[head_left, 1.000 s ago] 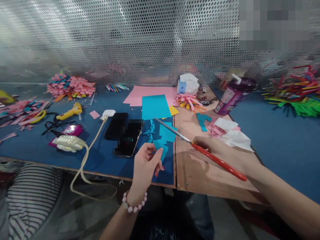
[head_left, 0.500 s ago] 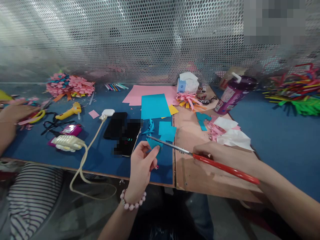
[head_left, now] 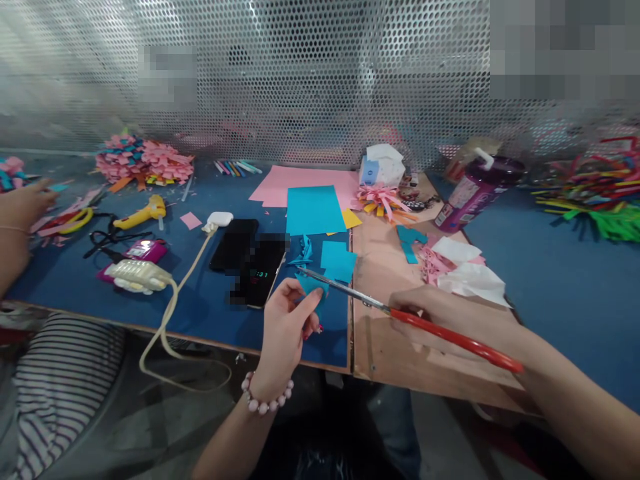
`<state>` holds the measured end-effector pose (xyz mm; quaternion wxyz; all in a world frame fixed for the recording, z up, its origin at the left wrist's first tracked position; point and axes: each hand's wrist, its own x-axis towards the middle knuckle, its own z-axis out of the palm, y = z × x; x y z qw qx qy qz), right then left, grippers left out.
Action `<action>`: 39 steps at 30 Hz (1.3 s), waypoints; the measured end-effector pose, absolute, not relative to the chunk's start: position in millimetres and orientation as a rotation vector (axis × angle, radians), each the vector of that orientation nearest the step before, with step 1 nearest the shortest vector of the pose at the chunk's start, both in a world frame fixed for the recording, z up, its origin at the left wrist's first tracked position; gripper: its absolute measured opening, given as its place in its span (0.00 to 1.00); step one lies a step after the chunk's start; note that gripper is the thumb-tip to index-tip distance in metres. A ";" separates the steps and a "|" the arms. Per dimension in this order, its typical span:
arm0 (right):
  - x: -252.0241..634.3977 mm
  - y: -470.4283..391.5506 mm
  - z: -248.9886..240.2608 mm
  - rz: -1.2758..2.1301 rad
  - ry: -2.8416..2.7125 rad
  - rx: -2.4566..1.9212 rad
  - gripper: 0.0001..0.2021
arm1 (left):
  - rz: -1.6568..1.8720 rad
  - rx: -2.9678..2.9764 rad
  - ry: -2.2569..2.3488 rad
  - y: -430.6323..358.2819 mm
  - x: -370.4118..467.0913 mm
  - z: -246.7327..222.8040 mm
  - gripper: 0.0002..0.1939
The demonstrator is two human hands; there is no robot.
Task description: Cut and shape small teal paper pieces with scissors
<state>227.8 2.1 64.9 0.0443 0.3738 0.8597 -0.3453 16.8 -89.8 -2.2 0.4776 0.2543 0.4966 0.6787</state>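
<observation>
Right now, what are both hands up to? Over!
Left hand: pinching blue paper. Right hand: gripping red-handled scissors, blades at the paper. Lit phone close by left hand.

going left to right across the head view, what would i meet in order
another person's hand → yellow glue gun → small pink paper square → flat black device → left hand → right hand → green paper strips

Phone (head_left: 263, 279) and purple tumbler (head_left: 473, 195) share my worktable (head_left: 207, 317).
A yellow glue gun (head_left: 141, 213) lies to my left; at right, the tumbler stands beyond white tissues (head_left: 474, 280).
</observation>
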 end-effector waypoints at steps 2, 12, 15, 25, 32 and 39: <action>217.6 -5.8 77.0 -0.983 2.716 1.090 0.10 | 1.651 0.637 1.208 -89.7 16.7 -1.8 0.13; 201.8 -21.0 78.7 -0.671 3.012 1.194 0.12 | 1.644 0.514 1.125 -86.6 15.4 -1.2 0.11; 203.7 -19.3 62.8 -0.640 3.007 1.214 0.09 | 1.674 0.522 1.080 -86.9 20.7 0.6 0.11; 203.2 -39.7 59.9 -1.038 2.911 1.317 0.07 | 1.871 0.586 1.065 -86.8 36.7 10.6 0.07; 200.3 -45.9 63.9 -1.256 2.884 1.331 0.08 | 1.946 0.673 1.185 -76.0 44.6 18.5 0.08; 202.3 -45.3 56.5 -1.447 2.820 1.359 0.05 | 1.941 0.679 1.247 -67.1 50.6 21.0 0.11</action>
